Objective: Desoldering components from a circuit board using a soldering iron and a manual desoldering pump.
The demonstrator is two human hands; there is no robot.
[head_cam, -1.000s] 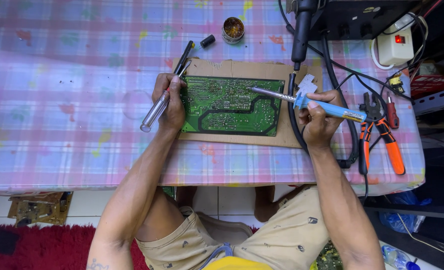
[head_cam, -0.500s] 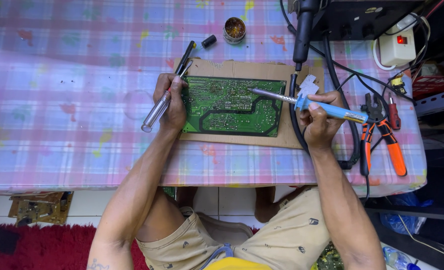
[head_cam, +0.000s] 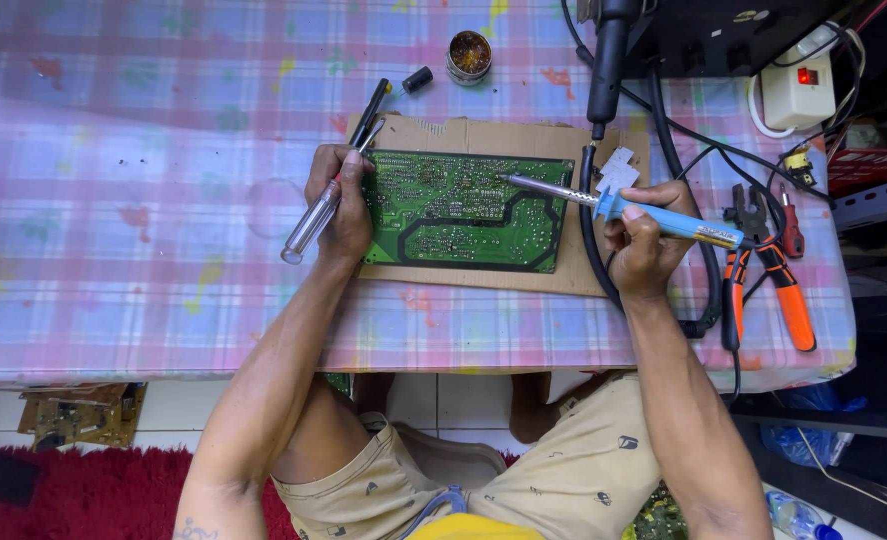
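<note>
On the checked worktop, a green circuit board is laid flat on a brown cardboard sheet. A small round tin is placed beyond it, and orange-handled pliers are set at the right. The left hand is closed around a clear-handled screwdriver at the board's left edge. The right hand is clamped on a blue soldering iron, its tip directed onto the board.

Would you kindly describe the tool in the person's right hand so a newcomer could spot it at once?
Start at the green circuit board on the cardboard sheet. The right hand beside it holds a soldering iron, its metal tip over the board. Its blue handle sets it apart from the orange-handled pliers nearby.
</note>
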